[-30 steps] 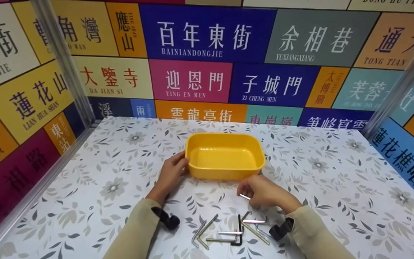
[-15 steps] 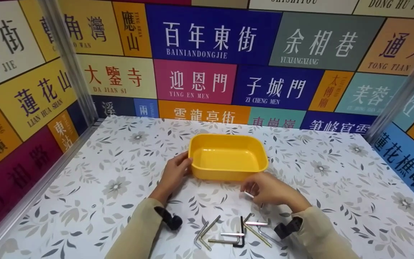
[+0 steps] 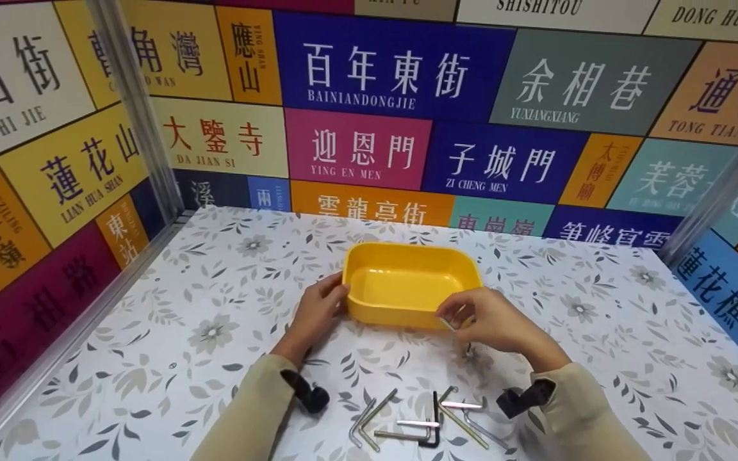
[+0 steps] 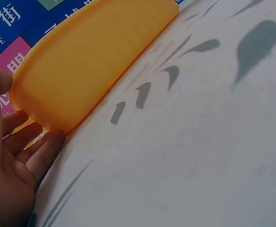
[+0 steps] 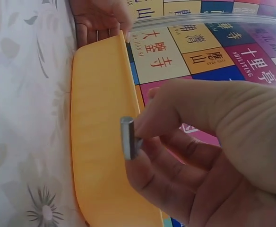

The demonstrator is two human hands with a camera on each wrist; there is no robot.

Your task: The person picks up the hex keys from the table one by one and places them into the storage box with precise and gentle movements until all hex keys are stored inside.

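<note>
A yellow rectangular plastic box stands on the table. My left hand grips its left end, thumb at the rim and fingers against the outer wall, as the left wrist view also shows. Between thumb and index finger, my right hand pinches a silver hex key. That hand is at the box's front right corner, with the key near the rim; much of the key is hidden by the fingers. No objects show on the visible part of the box's floor.
Several hex keys lie loose near the table's front, among them a black one, a brass-coloured one and a silver one. The table has a floral cover. Printed wall panels enclose its back and sides.
My right hand has risen with the hex key, from in front of the box up to its front right rim. The left hand keeps its grip on the box. The head view has shifted slightly.
</note>
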